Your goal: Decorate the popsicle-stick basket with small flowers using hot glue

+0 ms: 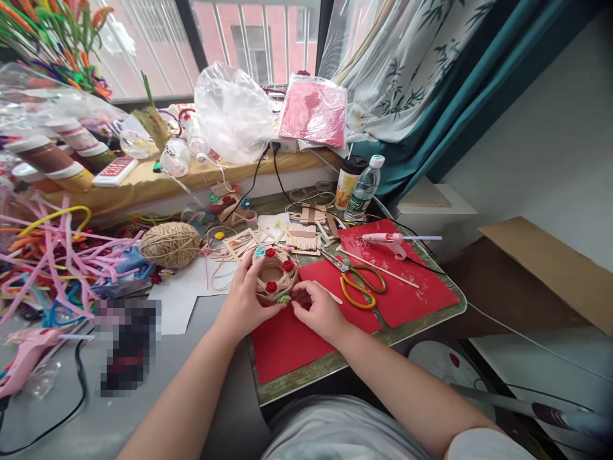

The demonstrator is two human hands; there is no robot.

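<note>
My left hand [244, 297] is closed round the left side of a small twine-wrapped basket [262, 275]. This basket has many sides, and its open top faces me. Red roses [288, 265] and a blue flower [260, 251] sit along its rim. Another small flower [284, 299], greenish with some yellow, is at the lower right of the rim. There my right hand [318, 310] pinches the basket's edge with curled fingers; the fingertips are partly hidden. Under the right hand lie red sheets [297, 348], with scissors [361, 281] to the right.
A pink glue gun [390, 239] rests on the right red sheet, another glue gun [29, 361] at far left. A twine ball [171, 245], craft sticks [304, 236] and pipe cleaners [62, 255] crowd the back and left. A water bottle [364, 188] stands by a cup [347, 182].
</note>
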